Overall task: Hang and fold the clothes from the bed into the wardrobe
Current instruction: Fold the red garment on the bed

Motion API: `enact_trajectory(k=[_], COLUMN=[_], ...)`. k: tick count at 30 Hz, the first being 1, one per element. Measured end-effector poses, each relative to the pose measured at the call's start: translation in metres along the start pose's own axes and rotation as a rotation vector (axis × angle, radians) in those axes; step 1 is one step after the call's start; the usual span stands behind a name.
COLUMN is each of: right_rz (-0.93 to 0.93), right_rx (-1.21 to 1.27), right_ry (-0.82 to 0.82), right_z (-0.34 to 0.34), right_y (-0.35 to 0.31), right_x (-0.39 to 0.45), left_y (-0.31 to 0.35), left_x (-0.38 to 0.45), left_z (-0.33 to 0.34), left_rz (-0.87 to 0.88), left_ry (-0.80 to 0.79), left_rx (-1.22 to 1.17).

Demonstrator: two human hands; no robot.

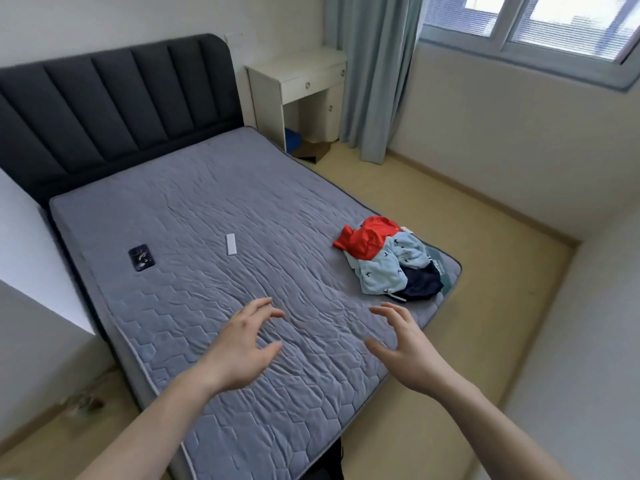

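Both hands, left hand (239, 351) and right hand (403, 348), spread, holding nothing, above the bed (207, 209); clothes pile (388, 259) sits near its right edge, maybe overhanging.

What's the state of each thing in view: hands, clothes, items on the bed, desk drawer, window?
left hand: open, holds nothing
right hand: open, holds nothing
clothes pile: crumpled, unfolded, at the mattress corner
phone: flat on the mattress
white remote: flat on the mattress
desk drawer: closed
curtain: drawn aside
window: looks closed
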State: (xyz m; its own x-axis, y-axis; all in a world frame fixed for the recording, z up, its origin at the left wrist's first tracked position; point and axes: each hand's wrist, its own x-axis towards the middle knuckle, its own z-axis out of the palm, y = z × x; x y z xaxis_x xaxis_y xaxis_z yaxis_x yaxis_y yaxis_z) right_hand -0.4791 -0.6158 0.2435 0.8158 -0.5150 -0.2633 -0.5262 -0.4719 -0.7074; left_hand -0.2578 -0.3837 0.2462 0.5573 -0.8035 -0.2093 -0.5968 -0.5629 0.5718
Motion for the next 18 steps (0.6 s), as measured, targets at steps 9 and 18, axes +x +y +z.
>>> enact_trajectory(k=[9,18], right_rz=[0.092,0.151], right_rx=[-0.051,-0.051], right_ry=[-0.035,-0.184], right_z=[-0.079,-0.115], right_y=[0.071,0.159], right_x=[0.126,0.290], left_y=[0.032,0.051], left_x=[0.172,0.302], left_z=[0.034,0.064], left_rz=[-0.057,-0.209], left_ry=[-0.040,-0.023], left_rx=[-0.039,-0.072])
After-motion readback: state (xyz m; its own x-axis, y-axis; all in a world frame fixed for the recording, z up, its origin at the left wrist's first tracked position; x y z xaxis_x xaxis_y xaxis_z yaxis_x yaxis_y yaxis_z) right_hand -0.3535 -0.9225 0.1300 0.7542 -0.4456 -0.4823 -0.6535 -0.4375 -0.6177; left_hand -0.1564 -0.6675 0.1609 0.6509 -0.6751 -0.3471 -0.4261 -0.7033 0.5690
